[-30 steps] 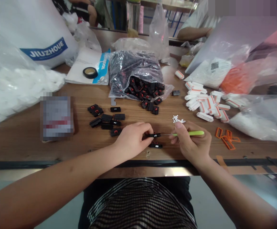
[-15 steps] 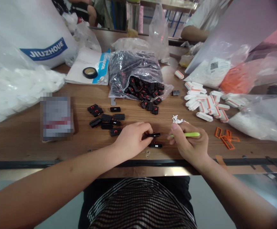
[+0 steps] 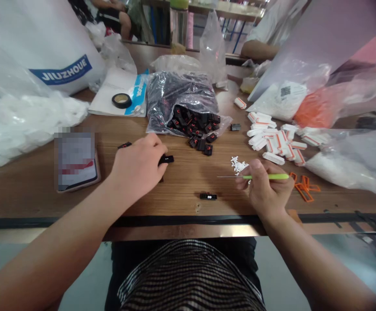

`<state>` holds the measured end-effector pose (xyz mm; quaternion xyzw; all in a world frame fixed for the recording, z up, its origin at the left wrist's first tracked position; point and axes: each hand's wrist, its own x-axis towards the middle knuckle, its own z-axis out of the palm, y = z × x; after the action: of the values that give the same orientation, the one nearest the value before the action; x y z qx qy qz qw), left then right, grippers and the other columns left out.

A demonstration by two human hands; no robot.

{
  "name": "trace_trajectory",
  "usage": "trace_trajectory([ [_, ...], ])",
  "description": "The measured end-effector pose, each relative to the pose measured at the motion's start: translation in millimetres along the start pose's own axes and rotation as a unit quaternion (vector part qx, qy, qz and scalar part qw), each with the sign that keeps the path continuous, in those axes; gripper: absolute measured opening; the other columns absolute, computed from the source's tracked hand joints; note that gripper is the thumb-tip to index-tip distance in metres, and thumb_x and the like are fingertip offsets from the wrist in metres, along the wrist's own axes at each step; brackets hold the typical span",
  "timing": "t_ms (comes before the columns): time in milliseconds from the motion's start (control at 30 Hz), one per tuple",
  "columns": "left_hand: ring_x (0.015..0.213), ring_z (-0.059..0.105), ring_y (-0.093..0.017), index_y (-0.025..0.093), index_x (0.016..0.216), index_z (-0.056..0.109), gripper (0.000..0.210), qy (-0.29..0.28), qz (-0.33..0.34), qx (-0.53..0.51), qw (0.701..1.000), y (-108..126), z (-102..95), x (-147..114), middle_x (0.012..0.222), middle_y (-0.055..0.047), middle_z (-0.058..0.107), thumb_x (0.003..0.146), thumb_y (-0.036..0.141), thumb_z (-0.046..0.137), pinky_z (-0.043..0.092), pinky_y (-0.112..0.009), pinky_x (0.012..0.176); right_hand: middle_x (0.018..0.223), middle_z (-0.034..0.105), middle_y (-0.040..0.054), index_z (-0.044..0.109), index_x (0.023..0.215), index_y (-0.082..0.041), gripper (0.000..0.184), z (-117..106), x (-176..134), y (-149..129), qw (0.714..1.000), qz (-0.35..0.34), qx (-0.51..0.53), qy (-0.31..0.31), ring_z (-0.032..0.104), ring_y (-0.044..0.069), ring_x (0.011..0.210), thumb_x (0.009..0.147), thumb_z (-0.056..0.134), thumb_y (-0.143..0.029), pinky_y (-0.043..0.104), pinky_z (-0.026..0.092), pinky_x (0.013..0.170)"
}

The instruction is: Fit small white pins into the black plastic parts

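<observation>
My left hand is closed over the left group of black parts, its fingertips on a black plastic connector housing with small white dots on it. The hand hides most of that group. In my right hand is a thin needle pick with a green handle, its metal tip pointing left above the table. Just behind the pick lies a small heap of tiny white pins. Between the hands, nearer the table edge, another black connector housing rests with white dots in its middle.
A clear bag of black connectors spills forward at the centre back. White pieces with orange strips and orange frames lie to the right. On the left are a phone and black tape on a booklet. Another person's arm shows behind.
My left hand has moved left and away from me, from the middle of the table to the left group, carrying a black connector housing. My right hand has drawn right with the pick.
</observation>
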<state>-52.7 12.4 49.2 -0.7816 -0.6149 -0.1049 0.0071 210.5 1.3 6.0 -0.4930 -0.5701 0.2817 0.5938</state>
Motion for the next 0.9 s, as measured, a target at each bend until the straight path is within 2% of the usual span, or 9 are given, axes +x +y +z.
trace_trajectory([
  [67,0.105,0.062,-0.026,0.02,0.103,0.069,0.02,0.05,0.036,-0.082,0.995,3.9,-2.9,-3.1,0.118,-0.007,0.063,0.088,0.031,0.065,0.049,-0.034,0.077,0.055,0.064,-0.0006,0.063,0.059,-0.018,0.038,-0.3,-0.6,-1.0,1.0,-0.019,-0.002,-0.01,0.057,0.009,0.039,0.092,0.064,-0.037,0.023,0.043,0.038],
  [100,0.102,0.063,-0.024,0.021,0.103,0.069,0.021,0.047,0.071,-0.139,0.987,8.8,-1.5,-5.6,0.116,-0.006,0.064,0.087,0.034,0.066,0.05,-0.033,0.079,0.056,0.064,-0.0006,0.063,0.06,-0.019,0.037,-1.1,-1.3,-2.2,1.0,-0.024,-0.004,-0.017,0.057,0.009,0.04,0.093,0.064,-0.036,0.023,0.044,0.038],
  [167,0.088,0.065,-0.017,0.022,0.107,0.068,0.027,-0.039,0.159,-0.249,0.955,21.3,7.0,-11.6,0.114,-0.003,0.066,0.085,0.038,0.071,0.051,-0.03,0.077,0.057,0.064,-0.0005,0.063,0.061,-0.02,0.035,-3.7,-3.5,-6.0,0.999,-0.025,-0.007,-0.031,0.057,0.009,0.04,0.093,0.063,-0.034,0.024,0.044,0.038],
  [200,0.083,0.065,-0.016,0.022,0.11,0.067,0.032,-0.082,0.171,-0.276,0.942,27.5,13.4,-14.7,0.114,-0.003,0.066,0.083,0.038,0.074,0.051,-0.03,0.076,0.057,0.065,-0.0004,0.064,0.062,-0.02,0.034,-5.3,-5.0,-8.4,0.999,-0.021,-0.007,-0.04,0.057,0.01,0.04,0.093,0.063,-0.034,0.024,0.044,0.038],
  [300,0.077,0.063,-0.015,0.02,0.112,0.066,0.036,-0.122,0.155,-0.31,0.93,40.6,34.6,-22.4,0.106,-0.003,0.067,0.081,0.034,0.077,0.051,-0.029,0.07,0.058,0.066,0.0001,0.065,0.064,-0.021,0.033,-8.8,-10.9,-16.2,0.995,-0.001,-0.024,-0.092,0.058,0.01,0.041,0.094,0.062,-0.034,0.024,0.045,0.038],
  [433,0.069,0.059,-0.012,0.02,0.102,0.068,0.014,-0.097,0.152,-0.332,0.926,44.8,52.1,-26.7,0.092,-0.001,0.065,0.089,0.022,0.065,0.047,-0.026,0.064,0.056,0.066,-0.0007,0.063,0.063,-0.02,0.034,-8.0,-19.1,-21.2,0.987,0.012,-0.066,-0.148,0.06,0.01,0.042,0.095,0.06,-0.031,0.022,0.047,0.041],
  [700,0.063,0.054,-0.01,0.02,0.092,0.069,0.007,-0.084,0.126,-0.337,0.929,48.6,54.7,-26.2,0.087,0.001,0.062,0.086,0.021,0.065,0.043,-0.024,0.059,0.053,0.064,-0.0034,0.062,0.063,-0.019,0.032,-4.5,-25.0,-17.3,0.983,-0.049,-0.115,-0.138,0.061,0.007,0.045,0.094,0.06,-0.021,0.019,0.048,0.048],
  [900,0.062,0.053,-0.009,0.019,0.091,0.069,0.007,-0.087,0.116,-0.336,0.931,49.6,53.3,-26.2,0.086,0.001,0.061,0.086,0.02,0.065,0.043,-0.024,0.059,0.053,0.063,-0.0033,0.062,0.063,-0.019,0.031,-5.4,-26.1,-16.0,0.987,-0.046,-0.098,-0.121,0.061,0.008,0.046,0.094,0.059,-0.02,0.02,0.048,0.046],
])
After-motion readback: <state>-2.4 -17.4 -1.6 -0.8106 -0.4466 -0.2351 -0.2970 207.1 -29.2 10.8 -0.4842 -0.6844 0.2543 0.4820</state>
